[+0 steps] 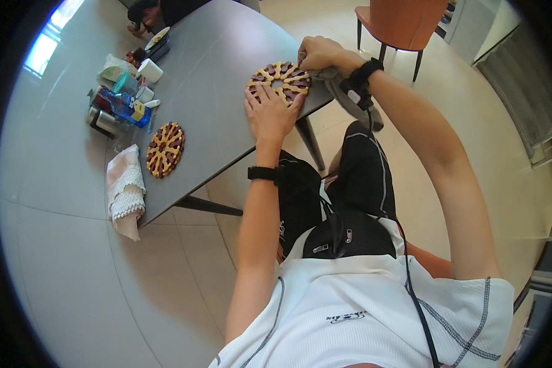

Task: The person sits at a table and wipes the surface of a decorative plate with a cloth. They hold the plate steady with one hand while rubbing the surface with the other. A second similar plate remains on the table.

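Note:
A round trivet (285, 70) of light and dark wood-coloured pieces lies near the right corner of the grey table (211, 83). My left hand (272, 115) presses down on its near side, thumb and fingers spread over it and holding it. At the trivet's far right edge, my right hand (321, 53) is closed around a grey cloth (349, 101). Part of the cloth is bunched beneath that hand; the remainder hangs past the table edge. A second similar trivet (165, 149) lies flat on the table's left part.
Left along the table stand a blue bottle (131, 110), a metal flask (103, 120), a white cup (150, 71) and a teal cup (125, 83). A lace-trimmed cloth (126, 188) overhangs the left edge. Beyond are another person (149, 14) and an orange chair (402, 23).

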Action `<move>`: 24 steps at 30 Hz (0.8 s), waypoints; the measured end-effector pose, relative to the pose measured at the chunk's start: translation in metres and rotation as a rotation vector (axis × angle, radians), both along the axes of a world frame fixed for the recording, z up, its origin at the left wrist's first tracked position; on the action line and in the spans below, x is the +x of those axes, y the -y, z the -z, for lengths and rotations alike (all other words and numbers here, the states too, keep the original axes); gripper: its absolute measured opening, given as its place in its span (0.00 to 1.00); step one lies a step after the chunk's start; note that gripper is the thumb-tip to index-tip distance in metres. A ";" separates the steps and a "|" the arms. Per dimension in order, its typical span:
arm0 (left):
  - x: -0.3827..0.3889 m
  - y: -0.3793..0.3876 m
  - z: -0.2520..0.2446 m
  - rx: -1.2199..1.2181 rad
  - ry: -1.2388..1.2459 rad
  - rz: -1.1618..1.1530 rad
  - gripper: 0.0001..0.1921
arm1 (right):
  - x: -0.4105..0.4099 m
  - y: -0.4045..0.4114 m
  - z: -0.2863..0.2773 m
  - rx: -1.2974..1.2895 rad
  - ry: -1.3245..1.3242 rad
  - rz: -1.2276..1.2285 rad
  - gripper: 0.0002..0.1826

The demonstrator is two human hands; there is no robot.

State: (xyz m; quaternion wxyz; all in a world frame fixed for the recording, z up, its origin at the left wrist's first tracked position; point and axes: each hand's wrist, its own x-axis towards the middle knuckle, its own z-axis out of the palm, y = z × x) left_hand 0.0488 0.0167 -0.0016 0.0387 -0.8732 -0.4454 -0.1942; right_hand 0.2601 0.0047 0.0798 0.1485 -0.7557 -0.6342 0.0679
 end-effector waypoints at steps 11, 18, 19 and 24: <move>0.002 0.001 -0.007 -0.067 0.068 -0.006 0.55 | -0.017 0.013 0.018 0.055 0.092 -0.016 0.20; -0.004 -0.004 -0.005 -0.078 0.052 0.020 0.55 | -0.022 0.001 -0.001 -0.014 0.156 -0.132 0.19; -0.003 -0.003 -0.005 -0.081 0.051 0.023 0.55 | -0.019 -0.005 -0.009 -0.075 0.130 -0.142 0.18; -0.001 0.005 -0.005 -0.071 0.116 0.029 0.55 | -0.031 0.000 0.019 0.210 0.232 -0.142 0.20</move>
